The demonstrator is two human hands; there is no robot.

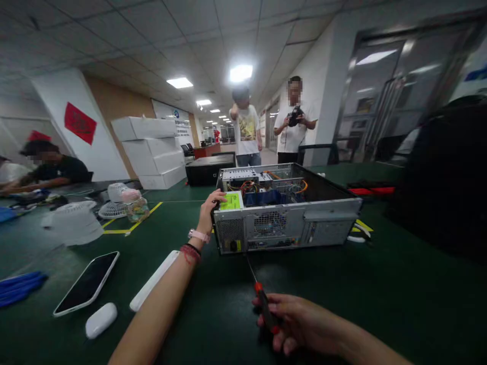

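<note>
Grip: right hand (pixel 300 324) is closed round the screwdriver (pixel 265 305), fingers wrapped on the dark handle, low at the near edge of the surface (pixel 399 304). Left hand (pixel 208 207) has its fingers hooked over the top rim of the case (pixel 289 225) at the near-left corner. It's a light hold, more brace than lift, I'd say.

The case lies on its side mid-surface w/ the side panel off, rear vents and ports facing me. My read is a stiff sheet-steel box, and heavy w/ the PSU (pixel 232 202) and drives inside, so one hand prob. won't shift it cleanly. The cut rims could be sharp. Best hold is the folded rims or corners, both hands if it must move. I'd avoid the vent grille and the cables (pixel 249 186) inside, which are soft and likely to snag. The boards look fragile, so fingers off.

The screwdriver's thin shaft points toward the bottom of the rear panel w/ the tip close to it; I can't tell if it touches. I judge it light and rigid. It has a red collar on the handle, and the handle is the place to hold it.

A phone (pixel 87 283) lies face up well to the left, apart from both hands.
</note>
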